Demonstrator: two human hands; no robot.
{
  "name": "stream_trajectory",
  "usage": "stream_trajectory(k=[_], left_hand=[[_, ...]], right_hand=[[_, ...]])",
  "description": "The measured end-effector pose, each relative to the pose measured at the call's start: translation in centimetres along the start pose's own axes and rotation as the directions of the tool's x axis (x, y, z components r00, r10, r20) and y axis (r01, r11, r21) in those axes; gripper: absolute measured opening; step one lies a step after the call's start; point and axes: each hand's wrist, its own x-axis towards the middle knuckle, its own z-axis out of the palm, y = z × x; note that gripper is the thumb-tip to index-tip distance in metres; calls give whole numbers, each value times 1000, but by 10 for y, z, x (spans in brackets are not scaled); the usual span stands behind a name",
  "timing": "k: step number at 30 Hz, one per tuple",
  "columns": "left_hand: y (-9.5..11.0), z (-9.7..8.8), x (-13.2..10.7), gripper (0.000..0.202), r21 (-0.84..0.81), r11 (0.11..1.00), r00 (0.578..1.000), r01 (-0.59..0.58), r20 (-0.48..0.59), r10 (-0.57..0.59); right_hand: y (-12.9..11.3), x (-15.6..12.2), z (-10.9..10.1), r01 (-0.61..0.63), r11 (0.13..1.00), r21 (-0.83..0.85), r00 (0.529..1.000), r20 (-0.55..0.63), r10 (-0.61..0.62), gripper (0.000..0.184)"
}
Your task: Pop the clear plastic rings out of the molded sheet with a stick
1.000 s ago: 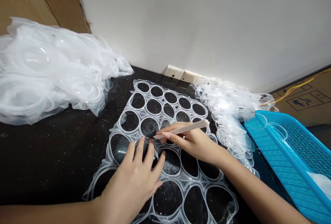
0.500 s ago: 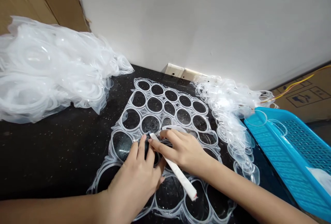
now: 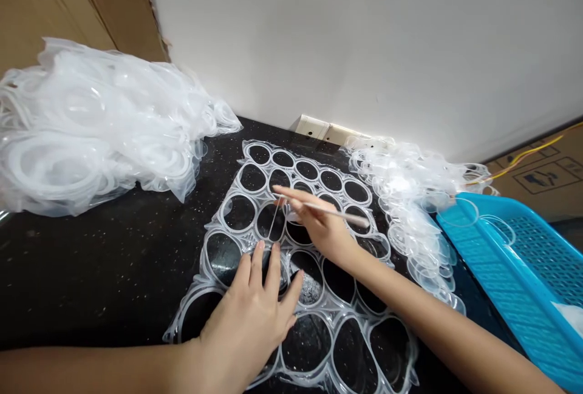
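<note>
My left hand [image 3: 248,321] lies flat with its fingers spread, pressing on a clear plastic sheet [image 3: 255,197] punched with rows of round holes. The black counter shows through those holes. My right hand [image 3: 323,230] hovers just above the middle of the sheet, pinching a slim pale stick [image 3: 341,215] between its fingers and thumb. The stick lies nearly level, and its far end shows past my knuckles. A thin clear strip [image 3: 274,219] crosses one hole near my left fingertips; I cannot tell whether it is attached to the sheet.
A large heap of clear plastic scrap [image 3: 91,127] lies on the black speckled counter [image 3: 91,272] at left. A smaller heap [image 3: 405,200] runs along the right, beside a blue plastic basket [image 3: 514,254]. Behind stand a white wall [image 3: 364,48], a wall socket [image 3: 323,131] and a cardboard box [image 3: 542,169].
My right hand has moved up and away from my left hand. The stick has swung from pointing down toward me to lying nearly level, pointing right. My left hand stays flat on the sheet.
</note>
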Motion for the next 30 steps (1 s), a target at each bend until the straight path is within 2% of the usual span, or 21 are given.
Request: stream_trajectory(k=[2, 4, 6, 10, 14, 19, 22, 24, 26, 28, 30], left_hand=[[0, 1, 0, 46, 0, 1000, 1000, -5, 15, 5], [-1, 0, 0, 47, -1, 1000, 999, -11, 36, 11], [-1, 0, 0, 47, 0, 1000, 998, -14, 54, 14], [-2, -2, 0, 46, -1, 1000, 997, -15, 74, 15], [-2, -2, 0, 46, -11, 1000, 998, -15, 58, 15], [-3, -3, 2, 43, -13, 1000, 999, -13, 47, 14], [-4, -4, 3, 44, 9, 1000, 999, -19, 44, 18], [-4, -3, 3, 45, 34, 999, 999, -35, 37, 34], [-4, -1, 3, 45, 58, 997, 998, -55, 30, 53], [-5, -2, 3, 45, 69, 995, 997, -74, 28, 72], [-6, -4, 6, 44, 54, 995, 996, -86, 30, 85]], right_hand=[[-2, 6, -5, -160, 973, 165, 985, -31, 168, 32], [-2, 10, -10, -242, 935, 259, 969, 8, 249, 35], [-1, 14, -16, -238, 934, 267, 971, 62, 229, 35], [-1, 21, -24, -148, 974, 174, 985, 112, 129, 33], [-1, 28, -30, -189, 962, 197, 969, 196, 150, 35], [2, 43, -37, -182, 940, 289, 975, 173, 136, 38], [-4, 49, -39, -157, 970, 186, 949, 300, 97, 38], [-12, 48, -41, -101, 994, 47, 898, 435, 70, 33], [-20, 44, -46, -36, 998, -44, 856, 514, 54, 30], [-24, 37, -54, -11, 997, -77, 865, 499, 48, 30], [-24, 31, -63, -34, 997, -76, 904, 422, 63, 32]])
